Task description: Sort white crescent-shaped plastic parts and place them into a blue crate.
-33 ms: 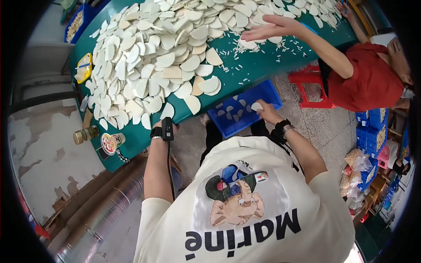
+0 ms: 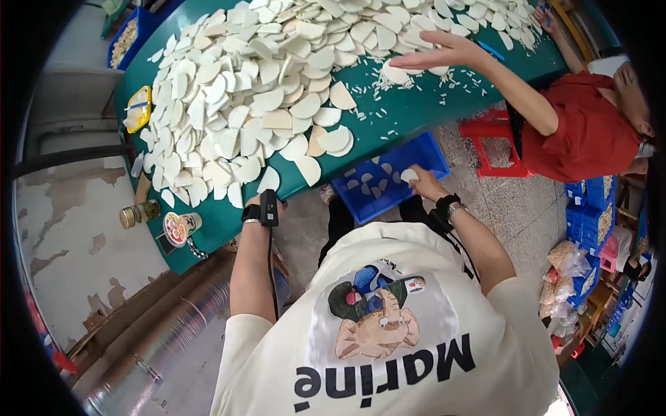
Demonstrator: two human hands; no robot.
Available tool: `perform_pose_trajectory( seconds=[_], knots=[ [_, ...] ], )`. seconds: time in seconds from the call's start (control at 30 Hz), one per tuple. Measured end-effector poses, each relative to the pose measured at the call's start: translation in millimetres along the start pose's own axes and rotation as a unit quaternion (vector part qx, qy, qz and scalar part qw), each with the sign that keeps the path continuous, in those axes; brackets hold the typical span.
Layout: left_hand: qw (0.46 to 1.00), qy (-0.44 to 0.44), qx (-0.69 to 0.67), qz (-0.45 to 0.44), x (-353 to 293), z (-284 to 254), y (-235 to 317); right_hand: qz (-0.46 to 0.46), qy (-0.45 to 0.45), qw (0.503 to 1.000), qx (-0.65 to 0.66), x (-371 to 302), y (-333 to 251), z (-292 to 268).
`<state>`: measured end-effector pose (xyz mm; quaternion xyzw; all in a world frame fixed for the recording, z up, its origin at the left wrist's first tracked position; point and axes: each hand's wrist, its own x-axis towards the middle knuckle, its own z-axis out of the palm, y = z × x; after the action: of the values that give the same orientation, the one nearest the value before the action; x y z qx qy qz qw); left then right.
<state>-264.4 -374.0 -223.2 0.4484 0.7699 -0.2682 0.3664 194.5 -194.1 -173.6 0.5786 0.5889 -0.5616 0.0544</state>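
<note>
Green tabletop lies beyond my right hand, fingertips pinching a pale half-disc over a blue bin. My left hand's opening I can't tell. Black-lettered shirt behind both.

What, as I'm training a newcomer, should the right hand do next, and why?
Probably lower the white piece into the blue bin and let go: the right hand seems to hold it over that bin, where similar pieces already lie.

Downward fisheye view from head
</note>
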Motion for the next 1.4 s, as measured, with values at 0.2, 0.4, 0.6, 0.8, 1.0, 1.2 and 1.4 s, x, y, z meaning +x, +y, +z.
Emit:
perform_pose_trajectory(
  seconds=[0.2, 0.4, 0.6, 0.8, 1.0, 1.2, 1.4],
  knots=[
    [0.964, -0.106, -0.146, 0.194, -54, -121, 66, 0.040, 0.159, 0.977, -0.137, 25, 55, 4],
    [0.959, -0.081, -0.165, 0.216, -80, -101, 28, 0.063, 0.042, 0.977, -0.200, -2, -46, -45],
    [0.951, -0.028, -0.186, 0.245, -67, -92, 30, -0.283, 0.378, 0.857, -0.205, 38, -132, -112],
    [0.945, 0.015, -0.217, 0.245, -63, -81, 29, -0.265, 0.381, 0.825, -0.323, 105, -164, -141],
    [0.935, 0.039, -0.272, 0.224, -58, -71, 30, -0.142, 0.282, 0.841, -0.439, 105, -190, -158],
    [0.925, 0.068, -0.299, 0.224, -50, -67, 32, -0.235, 0.307, 0.895, -0.223, 108, -176, -130],
    [0.920, 0.112, -0.292, 0.237, -42, -59, 32, -0.129, 0.360, 0.869, -0.315, 111, -191, -96]
  ],
)
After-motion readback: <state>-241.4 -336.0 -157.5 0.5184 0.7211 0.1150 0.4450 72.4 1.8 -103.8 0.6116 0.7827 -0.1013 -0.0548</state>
